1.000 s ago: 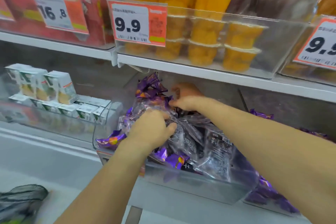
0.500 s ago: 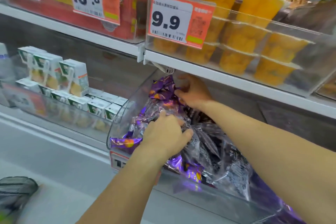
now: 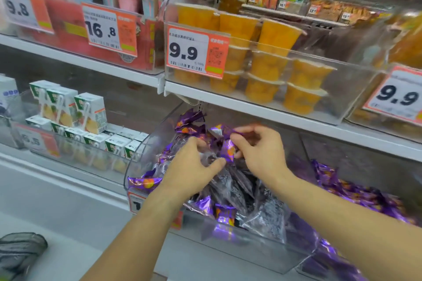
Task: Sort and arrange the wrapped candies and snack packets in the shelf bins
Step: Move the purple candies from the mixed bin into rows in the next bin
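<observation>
Two bare arms are reaching into a clear bin [image 3: 146,155] on the lower shelf, and it's heaped with purple wrapped candies [image 3: 225,213] and some dark see-through packets [image 3: 267,212]. Nearest the camera, below the knuckles, candies are spilling toward the bin's front wall. The left hand [image 3: 194,166] is lying on top of the pile with its fingers [image 3: 196,143] curled down into the wrappers, gripping a bunch of them, thumb sticking out toward the other hand. The right hand [image 3: 262,150] is sitting just beside it, pinching one purple candy [image 3: 228,150] between thumb and fingertips, right in the gap between both hands. Past the fingertips more purple candies are piling up against the back of the bin. Off to the left of the fingers, juice cartons [image 3: 90,113] are standing in a neighbouring bin. Above the fingers, on the next shelf up, orange fruit cups [image 3: 269,61] are stacking behind a 9.9 price tag [image 3: 196,52].
</observation>
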